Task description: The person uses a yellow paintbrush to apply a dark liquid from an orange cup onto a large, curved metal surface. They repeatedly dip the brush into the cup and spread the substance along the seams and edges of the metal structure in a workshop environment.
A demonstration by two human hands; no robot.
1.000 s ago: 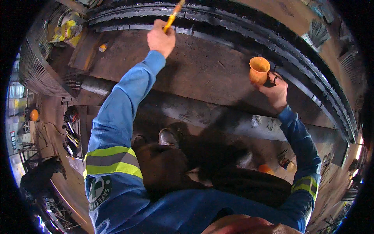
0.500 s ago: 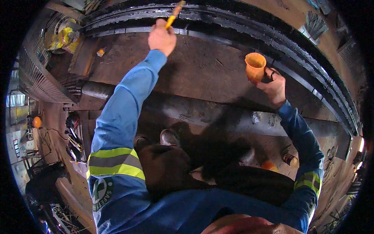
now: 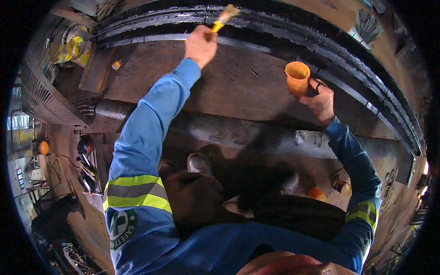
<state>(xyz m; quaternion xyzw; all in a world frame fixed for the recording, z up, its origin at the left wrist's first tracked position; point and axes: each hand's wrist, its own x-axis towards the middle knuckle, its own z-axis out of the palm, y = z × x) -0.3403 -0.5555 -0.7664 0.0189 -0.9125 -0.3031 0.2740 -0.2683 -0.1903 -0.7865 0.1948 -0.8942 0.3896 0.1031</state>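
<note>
A yellow-handled paintbrush with pale bristles [image 3: 224, 19] is being held over a long, ridged, glossy black beam [image 3: 284, 28]; whether contact is being made cannot be told. Its handle is being wrapped narrowly by the grip of the left hand [image 3: 200, 47], whose arm is being stretched forward, almost straight. An orange, round-mouthed cup [image 3: 297, 79] is being held, mouth upward, by the curled grip of the right hand [image 3: 320, 104], the elbow being bent outward. Beneath, a flat, brown, scuffed surface [image 3: 243, 87] is being partly shadowed. Both forearms are being covered by blue fabric sleeves [image 3: 146, 130].
</note>
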